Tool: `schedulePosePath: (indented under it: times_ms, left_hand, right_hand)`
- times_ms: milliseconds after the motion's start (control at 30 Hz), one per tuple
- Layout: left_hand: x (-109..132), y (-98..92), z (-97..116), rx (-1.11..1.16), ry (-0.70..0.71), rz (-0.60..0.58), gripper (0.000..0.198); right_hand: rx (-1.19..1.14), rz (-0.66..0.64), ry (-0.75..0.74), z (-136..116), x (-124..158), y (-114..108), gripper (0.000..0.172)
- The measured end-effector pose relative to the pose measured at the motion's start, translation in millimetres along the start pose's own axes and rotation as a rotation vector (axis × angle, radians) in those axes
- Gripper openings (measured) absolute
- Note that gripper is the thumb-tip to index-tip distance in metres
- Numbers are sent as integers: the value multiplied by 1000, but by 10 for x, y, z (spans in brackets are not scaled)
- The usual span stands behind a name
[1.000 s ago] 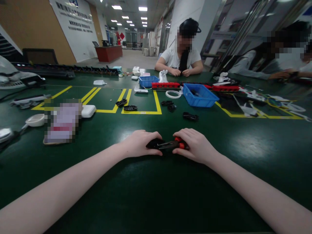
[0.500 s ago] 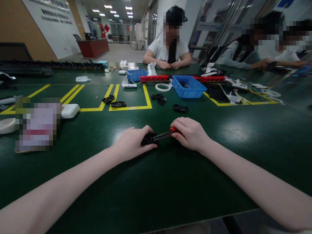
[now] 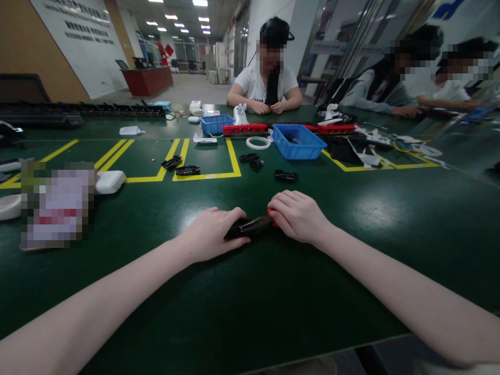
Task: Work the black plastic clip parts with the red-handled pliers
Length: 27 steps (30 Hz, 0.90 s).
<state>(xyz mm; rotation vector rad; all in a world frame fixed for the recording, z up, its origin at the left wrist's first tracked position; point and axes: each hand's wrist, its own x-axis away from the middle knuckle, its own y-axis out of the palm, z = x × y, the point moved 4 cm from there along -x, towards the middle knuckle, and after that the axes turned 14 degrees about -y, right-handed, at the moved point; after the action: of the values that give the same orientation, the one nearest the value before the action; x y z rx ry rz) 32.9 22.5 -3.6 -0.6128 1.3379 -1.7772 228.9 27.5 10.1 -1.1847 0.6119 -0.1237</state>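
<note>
My left hand (image 3: 213,232) is closed round a small black part (image 3: 234,230), thumb above and fingers below, just over the green table. My right hand (image 3: 297,216) grips the red handles of long-nosed pliers (image 3: 260,224). Their dark jaws point left and reach the black part; whether they clamp it I cannot tell. Beyond my hands lie several similar black parts, one (image 3: 286,175) nearest my right hand and another (image 3: 188,170) further left by the yellow tape.
Two blue bins (image 3: 299,146) (image 3: 216,125) stand further back, near a white tape roll (image 3: 258,142) and red strips (image 3: 245,129). At left lie a phone-like object (image 3: 58,205) and a white case (image 3: 110,182). A person (image 3: 265,86) sits opposite; others sit at right.
The pliers have moved left and turned a little, their jaws now further over the black part. My right hand has shifted slightly left; my left hand keeps its hold.
</note>
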Motion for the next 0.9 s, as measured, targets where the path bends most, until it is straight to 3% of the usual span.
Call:
schedulePosePath:
  times_ms: [900]
  left_hand:
    - [-39,-41,-22,34,-39,-62,38]
  right_hand:
    - [-42,-109,7,-7,-41,-2,50]
